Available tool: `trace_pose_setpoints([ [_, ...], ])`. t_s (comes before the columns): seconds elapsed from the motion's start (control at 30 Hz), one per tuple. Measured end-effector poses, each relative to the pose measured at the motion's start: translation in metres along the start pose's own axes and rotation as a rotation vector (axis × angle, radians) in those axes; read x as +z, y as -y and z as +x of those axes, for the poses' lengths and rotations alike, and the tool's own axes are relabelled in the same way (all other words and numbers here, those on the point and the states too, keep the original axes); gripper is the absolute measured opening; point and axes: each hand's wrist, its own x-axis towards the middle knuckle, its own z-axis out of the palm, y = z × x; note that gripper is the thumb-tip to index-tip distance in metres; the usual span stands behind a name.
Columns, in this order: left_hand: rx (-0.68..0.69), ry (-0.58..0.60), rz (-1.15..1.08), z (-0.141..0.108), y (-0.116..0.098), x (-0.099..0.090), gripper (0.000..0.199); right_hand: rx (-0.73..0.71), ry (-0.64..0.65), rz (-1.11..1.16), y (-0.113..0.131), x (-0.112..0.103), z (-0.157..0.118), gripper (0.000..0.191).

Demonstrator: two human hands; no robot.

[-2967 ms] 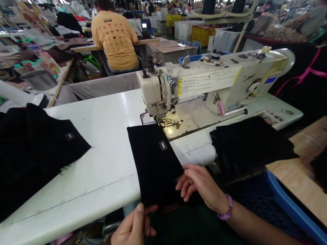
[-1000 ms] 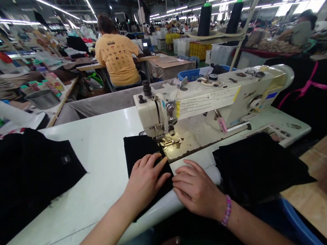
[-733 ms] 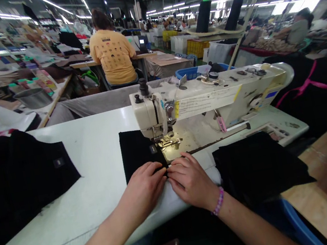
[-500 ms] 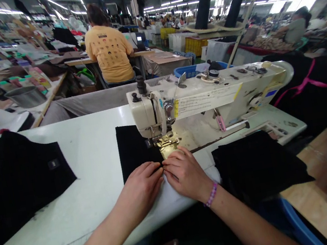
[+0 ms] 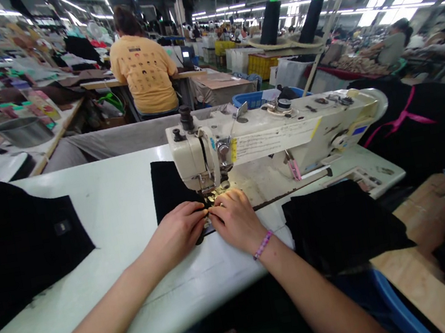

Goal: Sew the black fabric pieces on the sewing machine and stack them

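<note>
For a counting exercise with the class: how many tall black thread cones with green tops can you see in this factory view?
2. The left cone and the right cone stand apart, beyond the sewing machine. More may be hidden.

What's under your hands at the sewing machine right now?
The left hand lies on a black fabric piece that reaches the presser foot. The right hand and fingers cover what lies beneath them, so whether the fabric continues there cannot be seen.

Two hands [image 5: 232, 222], one sewing machine [image 5: 269, 135], two thread cones [image 5: 270, 23].
</note>
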Motion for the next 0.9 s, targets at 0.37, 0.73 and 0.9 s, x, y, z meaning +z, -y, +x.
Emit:
trace_pose_setpoints([
  [0.37, -0.022, 0.006, 0.034, 0.009, 0.018, 0.000, 0.038, 0.069, 0.019, 0.048, 0.017, -0.004, -0.026, 0.029],
  [0.73, -0.415, -0.028, 0.187, -0.004, 0.001, 0.020, 0.051, 0.009, -0.091, 0.082, 0.025, 0.005, -0.040, 0.028],
  [0.9, -0.546, 0.005, 0.269, -0.018, -0.022, 0.008, 0.051, -0.105, -0.218, 0.132, 0.022, 0.002, -0.061, 0.020],
])
